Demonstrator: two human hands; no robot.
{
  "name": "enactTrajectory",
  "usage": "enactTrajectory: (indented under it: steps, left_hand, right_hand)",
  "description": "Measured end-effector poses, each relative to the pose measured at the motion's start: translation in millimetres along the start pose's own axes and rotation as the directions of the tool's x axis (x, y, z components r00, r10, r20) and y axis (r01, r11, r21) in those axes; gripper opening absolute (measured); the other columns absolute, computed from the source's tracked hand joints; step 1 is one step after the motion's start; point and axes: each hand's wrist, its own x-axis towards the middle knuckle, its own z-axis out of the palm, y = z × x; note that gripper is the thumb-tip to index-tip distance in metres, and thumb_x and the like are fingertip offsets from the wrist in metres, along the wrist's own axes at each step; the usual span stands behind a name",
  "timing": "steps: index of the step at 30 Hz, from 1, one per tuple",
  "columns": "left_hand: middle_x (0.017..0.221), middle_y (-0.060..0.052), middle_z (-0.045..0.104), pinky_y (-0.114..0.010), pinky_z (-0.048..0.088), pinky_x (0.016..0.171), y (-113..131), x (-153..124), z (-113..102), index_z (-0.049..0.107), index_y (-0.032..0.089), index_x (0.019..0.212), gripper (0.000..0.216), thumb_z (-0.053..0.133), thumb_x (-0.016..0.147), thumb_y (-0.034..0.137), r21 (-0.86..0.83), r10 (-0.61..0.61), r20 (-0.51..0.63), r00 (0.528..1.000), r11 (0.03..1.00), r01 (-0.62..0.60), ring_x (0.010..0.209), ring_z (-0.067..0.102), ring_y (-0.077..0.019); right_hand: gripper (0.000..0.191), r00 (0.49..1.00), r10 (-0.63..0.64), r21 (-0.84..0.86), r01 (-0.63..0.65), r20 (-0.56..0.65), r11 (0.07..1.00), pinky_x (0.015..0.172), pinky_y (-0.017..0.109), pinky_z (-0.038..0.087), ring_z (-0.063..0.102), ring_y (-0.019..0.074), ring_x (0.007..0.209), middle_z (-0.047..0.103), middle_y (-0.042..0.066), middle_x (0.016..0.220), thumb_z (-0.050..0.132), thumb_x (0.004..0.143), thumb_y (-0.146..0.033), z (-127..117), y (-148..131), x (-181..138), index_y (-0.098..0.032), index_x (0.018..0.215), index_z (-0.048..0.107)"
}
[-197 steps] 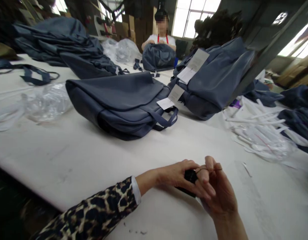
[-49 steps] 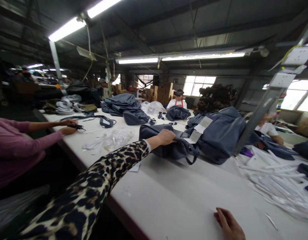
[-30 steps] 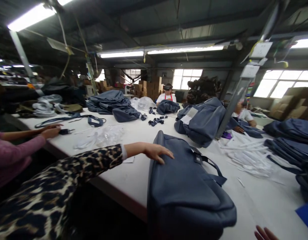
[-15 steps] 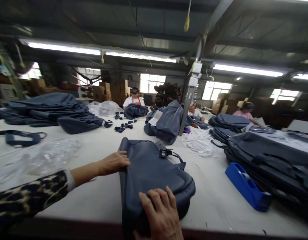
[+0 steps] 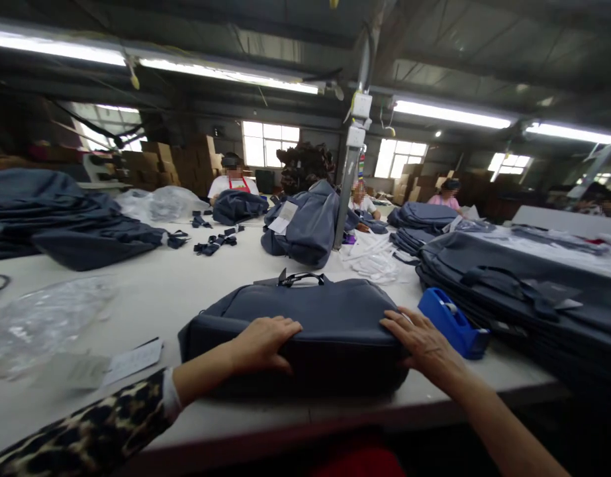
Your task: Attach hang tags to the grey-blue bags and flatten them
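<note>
A dark blue bag point(image 5: 325, 305) lies lengthwise before me near the table's front edge, its darker side facing me. Its strap handle point(image 5: 305, 279) sticks up at the far side. My left hand point(image 5: 265, 341) grips the near top edge around the middle, fingers on top and thumb down the front. At the right end, my right hand point(image 5: 424, 338) clasps the corner, with the fingers over the top and the thumb lower. White and grey tags point(image 5: 134, 361) lie on the table left of the bag, beside my left forearm.
A blue tape dispenser point(image 5: 451, 321) stands just right of my right hand, before a stack of dark bags point(image 5: 514, 285). Clear plastic point(image 5: 51, 318) lies at the left, more bags point(image 5: 61, 212) behind it. A metal post point(image 5: 347, 192) rises mid-table. Several co-workers sit beyond.
The bag has turned from pointing away to lying crosswise. My right hand has moved from its near end to its right end; my left is now on the near edge. The view has swung right.
</note>
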Motion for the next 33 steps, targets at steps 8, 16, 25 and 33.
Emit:
enactTrajectory:
  steps: [8,16,25,33]
  left_hand:
    - [0.098,-0.002,0.070,-0.029,0.046,0.073,-30.0,-26.4,-2.1,0.062,0.023,0.095,0.011,0.066,0.086,0.025,0.147,-0.225,0.058,0.973,0.966,0.215,0.093,0.068,-0.0247]
    - [0.086,-0.005,0.067,-0.035,0.049,0.066,-19.3,-50.0,44.5,0.063,0.020,0.087,0.018,0.049,0.092,0.009,0.426,-0.029,-0.128,0.991,0.901,0.081,0.079,0.064,-0.0248]
    - [0.109,-0.010,0.071,-0.034,0.055,0.078,-37.0,-67.7,99.7,0.064,0.018,0.104,0.038,0.035,0.088,-0.001,0.400,0.134,-0.216,0.967,0.916,-0.038,0.093,0.067,-0.0224]
    - [0.084,-0.004,0.066,-0.029,0.047,0.070,-46.5,-35.3,57.2,0.058,0.019,0.085,0.013,0.052,0.097,0.022,0.240,-0.068,0.030,0.997,0.969,0.059,0.080,0.064,-0.0206]
  right_hand:
    - [0.018,0.993,-0.076,-0.119,0.064,-0.092,0.991,0.078,0.034,0.035,0.050,0.0221,0.090,0.063,0.004,0.094,0.076,0.080,-0.021,19.6,8.4,23.9,-0.020,0.093,0.063]
    - [0.021,0.979,-0.082,-0.081,0.067,-0.188,0.994,0.075,0.033,0.031,0.043,0.0199,0.082,0.060,0.003,0.083,0.050,0.096,-0.012,53.0,-2.9,2.9,-0.020,0.082,0.063]
    - [0.022,0.974,-0.125,-0.001,0.127,-0.189,0.992,0.076,0.032,0.031,0.044,0.0187,0.081,0.060,0.003,0.083,0.049,0.098,-0.013,98.2,-11.4,-18.5,-0.021,0.084,0.065]
    - [0.010,0.991,-0.068,-0.024,0.066,-0.119,0.998,0.080,0.036,0.033,0.049,0.0239,0.090,0.062,0.007,0.090,0.059,0.087,-0.009,62.3,-21.3,16.4,-0.018,0.089,0.061]
